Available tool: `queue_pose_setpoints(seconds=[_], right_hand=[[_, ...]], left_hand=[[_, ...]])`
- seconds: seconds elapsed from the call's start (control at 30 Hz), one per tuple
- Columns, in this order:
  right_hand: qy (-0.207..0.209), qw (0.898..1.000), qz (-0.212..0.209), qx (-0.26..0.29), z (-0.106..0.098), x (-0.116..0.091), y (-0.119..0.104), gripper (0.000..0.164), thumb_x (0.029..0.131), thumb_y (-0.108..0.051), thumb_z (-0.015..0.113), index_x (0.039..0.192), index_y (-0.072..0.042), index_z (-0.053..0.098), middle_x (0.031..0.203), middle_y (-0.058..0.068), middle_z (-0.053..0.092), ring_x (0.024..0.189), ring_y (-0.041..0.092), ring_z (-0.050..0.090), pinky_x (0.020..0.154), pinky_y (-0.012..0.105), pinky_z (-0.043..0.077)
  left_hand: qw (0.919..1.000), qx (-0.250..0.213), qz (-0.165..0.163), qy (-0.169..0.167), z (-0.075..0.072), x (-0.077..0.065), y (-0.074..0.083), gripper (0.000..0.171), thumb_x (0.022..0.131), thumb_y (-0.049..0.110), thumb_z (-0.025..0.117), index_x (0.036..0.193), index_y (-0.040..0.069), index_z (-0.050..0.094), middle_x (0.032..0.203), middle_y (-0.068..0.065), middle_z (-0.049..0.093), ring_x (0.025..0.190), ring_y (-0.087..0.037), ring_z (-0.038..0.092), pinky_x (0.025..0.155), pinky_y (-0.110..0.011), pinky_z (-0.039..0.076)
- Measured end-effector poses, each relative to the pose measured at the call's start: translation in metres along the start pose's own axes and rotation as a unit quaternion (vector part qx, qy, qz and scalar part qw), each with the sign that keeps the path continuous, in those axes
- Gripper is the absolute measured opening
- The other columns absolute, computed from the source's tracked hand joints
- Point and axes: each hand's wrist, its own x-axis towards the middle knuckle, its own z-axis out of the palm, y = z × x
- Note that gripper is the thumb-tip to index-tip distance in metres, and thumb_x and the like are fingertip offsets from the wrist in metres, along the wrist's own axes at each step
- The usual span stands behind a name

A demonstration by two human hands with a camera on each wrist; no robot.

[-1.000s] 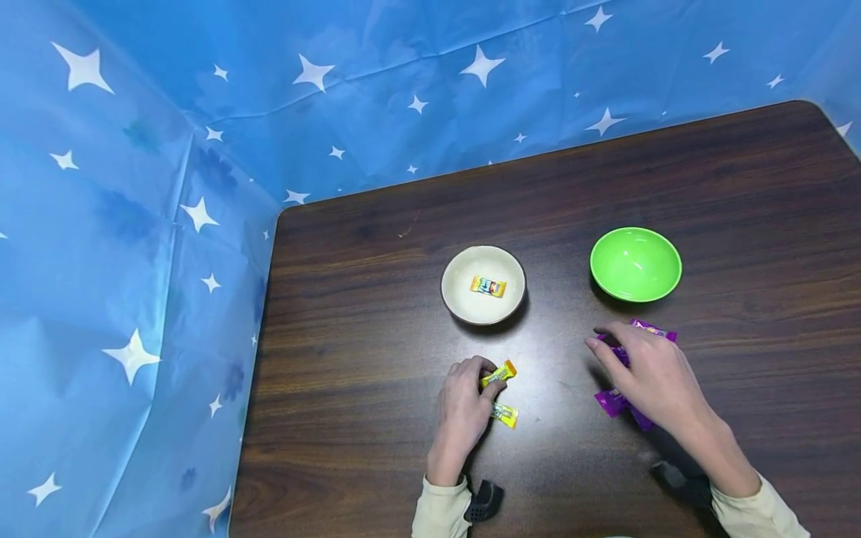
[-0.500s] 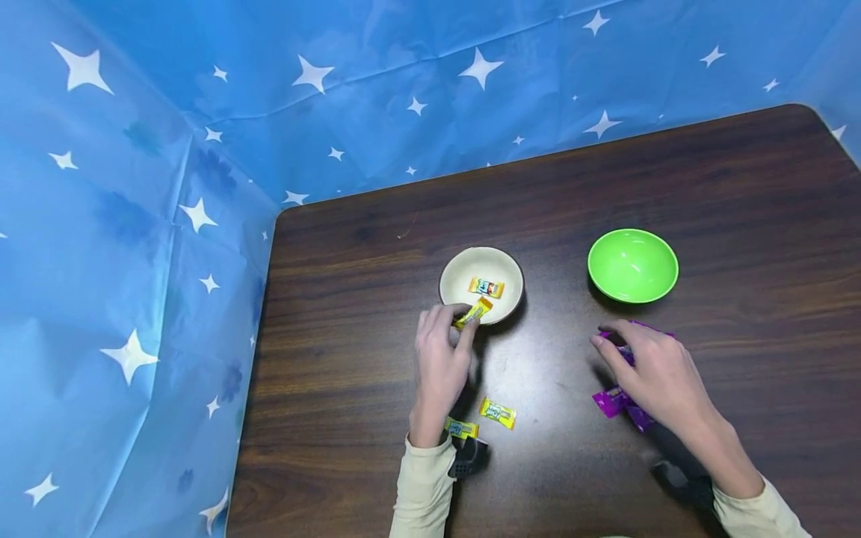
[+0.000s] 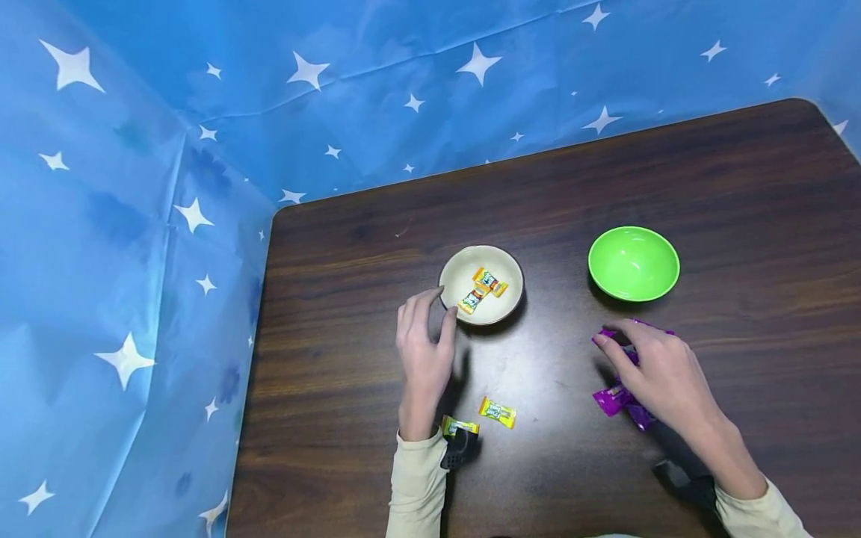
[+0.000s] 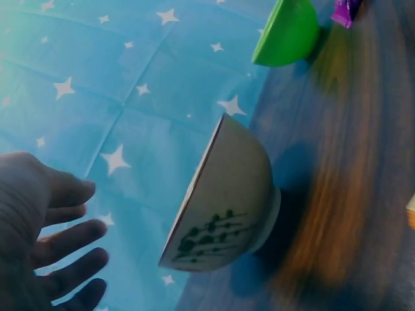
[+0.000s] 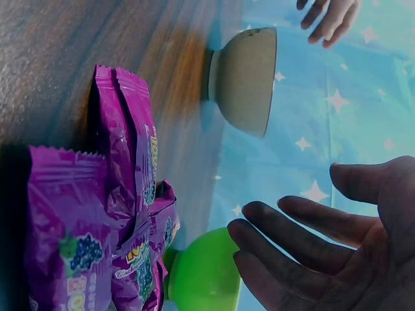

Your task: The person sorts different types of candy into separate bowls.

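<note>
My left hand [image 3: 424, 347] hovers at the near left rim of a cream bowl [image 3: 452, 278], thumb and fingers spread with nothing between them. Inside that bowl lie two yellow-orange wrapped candies [image 3: 473, 300], one touching the other. In the left wrist view the bowl [image 4: 227, 194] shows a green leaf pattern on its outside. Above several purple candy packets [image 3: 609, 401] hangs my right hand [image 3: 662, 370], its fingers loosely bent and holding nothing. The right wrist view shows these purple packets [image 5: 126, 142] close up, with grapes printed on them, apart from the fingers.
A bright green bowl [image 3: 634, 264] stands beyond the right hand. Two more yellow candies [image 3: 498, 412] lie on the dark wooden table [image 3: 336, 336] near the left wrist, one partly covered by the black wrist device [image 3: 460, 450]. Blue star-printed cloth [image 3: 377, 112] borders the table.
My left hand carried a yellow candy from the table to the cream bowl and let it go there, then drew back slightly left. The right hand stays nearly still.
</note>
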Motion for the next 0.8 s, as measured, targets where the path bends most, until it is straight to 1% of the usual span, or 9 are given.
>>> queue_pose_setpoints(seconds=[0.07, 0.13, 0.23, 0.33, 0.43, 0.5, 0.57, 0.6, 0.8], right_hand=[[0.000, 1.000, 0.000, 0.000, 0.000, 0.000, 0.000, 0.015, 0.091, -0.012, 0.076, 0.103, -0.003, 0.073, 0.087, 0.011, 0.074, 0.075, 0.036, 0.072, 0.065, 0.057, 0.054], [0.000, 1.000, 0.001, 0.000, 0.000, 0.000, 0.000, 0.015, 0.091, -0.012, 0.076, 0.103, -0.003, 0.073, 0.086, 0.011, 0.074, 0.074, 0.036, 0.071, 0.065, 0.057, 0.054], [0.000, 1.000, 0.003, -0.001, 0.000, -0.001, 0.000, 0.014, 0.091, -0.012, 0.076, 0.102, -0.003, 0.073, 0.086, 0.011, 0.073, 0.074, 0.036, 0.071, 0.064, 0.057, 0.053], [-0.005, 1.000, 0.006, -0.003, 0.000, -0.001, 0.000, 0.014, 0.092, -0.011, 0.075, 0.101, -0.002, 0.072, 0.086, 0.013, 0.073, 0.076, 0.039, 0.071, 0.065, 0.058, 0.053], [-0.010, 1.000, 0.009, -0.003, 0.000, -0.001, 0.000, 0.013, 0.092, -0.012, 0.075, 0.101, -0.002, 0.072, 0.086, 0.012, 0.072, 0.076, 0.039, 0.071, 0.066, 0.058, 0.053], [-0.010, 1.000, 0.009, -0.003, 0.000, 0.000, 0.000, 0.012, 0.093, -0.013, 0.075, 0.100, -0.004, 0.072, 0.084, 0.011, 0.072, 0.075, 0.038, 0.071, 0.065, 0.057, 0.053], [-0.007, 1.000, 0.009, -0.001, 0.000, 0.000, 0.000, 0.012, 0.093, -0.014, 0.075, 0.100, -0.005, 0.072, 0.083, 0.009, 0.072, 0.074, 0.036, 0.071, 0.065, 0.056, 0.054], [-0.007, 1.000, 0.008, 0.000, 0.000, 0.000, 0.001, 0.012, 0.093, -0.014, 0.076, 0.100, -0.005, 0.072, 0.083, 0.009, 0.072, 0.074, 0.037, 0.071, 0.065, 0.057, 0.053], [-0.011, 1.000, 0.010, -0.001, 0.000, -0.001, 0.000, 0.012, 0.093, -0.013, 0.075, 0.100, -0.005, 0.071, 0.084, 0.011, 0.072, 0.074, 0.038, 0.071, 0.064, 0.057, 0.053]], left_hand=[[0.9998, 0.004, -0.007, -0.015, -0.004, -0.006, 0.001, 0.027, 0.089, 0.003, 0.075, 0.115, -0.002, 0.071, 0.111, -0.015, 0.071, 0.102, -0.034, 0.063, 0.091, -0.046, 0.049], [0.9987, 0.007, -0.013, -0.048, -0.007, -0.012, 0.001, 0.026, 0.089, 0.004, 0.076, 0.113, -0.003, 0.072, 0.108, -0.014, 0.071, 0.101, -0.033, 0.064, 0.089, -0.046, 0.050], [0.9907, -0.001, -0.022, -0.134, -0.010, -0.024, 0.001, 0.026, 0.089, 0.010, 0.079, 0.112, 0.000, 0.073, 0.106, -0.012, 0.072, 0.100, -0.031, 0.066, 0.089, -0.046, 0.051], [0.9662, -0.016, -0.041, -0.254, -0.012, -0.039, 0.000, 0.027, 0.088, 0.015, 0.081, 0.111, 0.004, 0.074, 0.107, -0.007, 0.073, 0.102, -0.027, 0.066, 0.091, -0.043, 0.050], [0.9293, -0.023, -0.058, -0.364, -0.013, -0.053, -0.004, 0.030, 0.085, 0.020, 0.085, 0.112, 0.008, 0.076, 0.108, -0.002, 0.073, 0.102, -0.021, 0.062, 0.092, -0.037, 0.048], [0.9093, -0.023, -0.057, -0.412, -0.013, -0.061, -0.006, 0.034, 0.081, 0.021, 0.088, 0.112, 0.011, 0.076, 0.107, 0.002, 0.073, 0.099, -0.018, 0.059, 0.090, -0.034, 0.047], [0.8976, -0.017, -0.046, -0.438, -0.014, -0.066, -0.008, 0.036, 0.079, 0.021, 0.089, 0.111, 0.013, 0.076, 0.105, 0.003, 0.072, 0.096, -0.016, 0.057, 0.089, -0.033, 0.045], [0.8951, -0.011, -0.041, -0.444, -0.014, -0.067, -0.008, 0.035, 0.078, 0.020, 0.090, 0.110, 0.013, 0.076, 0.102, 0.004, 0.072, 0.094, -0.014, 0.056, 0.087, -0.032, 0.045], [0.8963, 0.042, -0.022, -0.441, -0.008, -0.069, -0.006, 0.024, 0.078, 0.019, 0.088, 0.098, 0.013, 0.077, 0.087, 0.006, 0.066, 0.085, -0.011, 0.052, 0.078, -0.029, 0.044]])
